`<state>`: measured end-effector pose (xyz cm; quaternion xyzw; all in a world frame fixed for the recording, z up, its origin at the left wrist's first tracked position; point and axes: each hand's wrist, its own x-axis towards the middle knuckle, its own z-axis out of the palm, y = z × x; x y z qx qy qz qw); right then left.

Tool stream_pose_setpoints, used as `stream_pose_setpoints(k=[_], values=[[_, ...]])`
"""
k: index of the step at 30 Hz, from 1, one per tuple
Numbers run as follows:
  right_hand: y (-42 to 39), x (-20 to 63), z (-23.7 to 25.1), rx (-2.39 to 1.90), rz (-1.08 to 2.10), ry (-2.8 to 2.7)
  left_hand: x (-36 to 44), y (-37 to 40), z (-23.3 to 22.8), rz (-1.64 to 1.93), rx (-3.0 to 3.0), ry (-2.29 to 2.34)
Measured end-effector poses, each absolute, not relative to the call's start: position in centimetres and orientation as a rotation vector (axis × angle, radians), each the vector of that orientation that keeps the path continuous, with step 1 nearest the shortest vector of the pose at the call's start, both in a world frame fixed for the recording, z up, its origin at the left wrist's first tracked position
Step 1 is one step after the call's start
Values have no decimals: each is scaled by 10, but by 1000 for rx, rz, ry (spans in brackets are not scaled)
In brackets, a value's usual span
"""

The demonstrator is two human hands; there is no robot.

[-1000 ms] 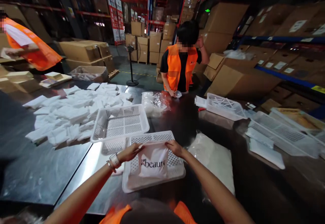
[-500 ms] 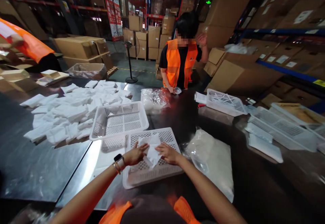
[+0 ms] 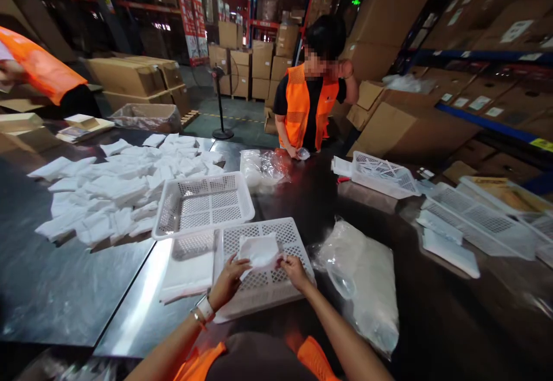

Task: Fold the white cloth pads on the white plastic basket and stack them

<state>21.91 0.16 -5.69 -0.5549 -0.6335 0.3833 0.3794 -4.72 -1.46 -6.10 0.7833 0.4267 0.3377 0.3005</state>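
Folding looks like the step in hand: a small white cloth pouch [image 3: 259, 251] sits doubled over in the near white basket [image 3: 288, 237], on the worktop [image 3: 78, 294] right in front of the person. Scanning left to right: loose pile of white folded pieces [image 3: 116, 188] far left, an empty white basket [image 3: 203, 203] next to it, then the near basket overlapping its front edge. Left hand [image 3: 228, 280], watch on the wrist, has its fingers [image 3: 240, 264] pinching the pouch's left edge; right hand [image 3: 296, 270] has its fingers [image 3: 283, 260] closed on the right edge. Both grips are narrow, at the edges only. My read: keep both pinches level so the edges line up, press the crease flat against the basket floor, and avoid snagging cloth in the mesh holes. Right of the basket lies a clear bag of white goods [image 3: 363, 277], near but not touching. A co-worker in an orange vest [image 3: 307, 110] stands across the worktop, well apart.
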Motion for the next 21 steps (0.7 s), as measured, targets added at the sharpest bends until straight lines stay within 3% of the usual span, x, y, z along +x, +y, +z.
stream_pose_setpoints(k=[7, 15, 21], values=[[1, 192, -65, -1628, 702, -1393, -21, -8, -54, 1210, 1341, 1604], [9, 180, -70, -1852, 288, -1497, -17, -1, -48, 1086, 1553, 1844], [10, 183, -76, -1895, 200, -1612, -21, -1, -53, 888, 1716, 1883]])
